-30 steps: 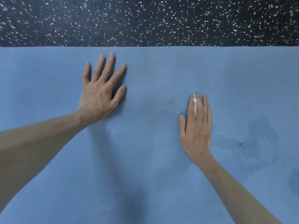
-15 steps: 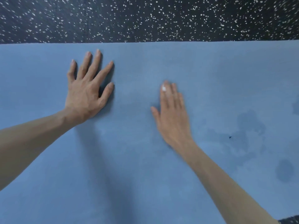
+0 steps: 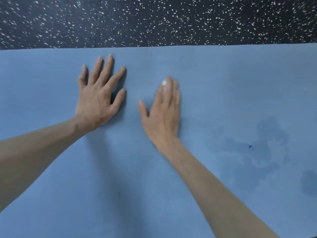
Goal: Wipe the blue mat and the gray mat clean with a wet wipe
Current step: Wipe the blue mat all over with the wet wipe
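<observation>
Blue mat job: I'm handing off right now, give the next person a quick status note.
Left hand: flat, fingers spread, bracing the blue mat.
Right hand: flat, pressing the wet wipe, which only peeks out white between its fingers.
Done: damp patches darken the mat to the right.
Left: the area around the left hand looks dry; a dark speck remains. Gray mat not in view.

Matt blue mat [image 3: 214, 86] with damp dark patches; speckled, rubbery-looking black floor [image 3: 154, 19].
</observation>
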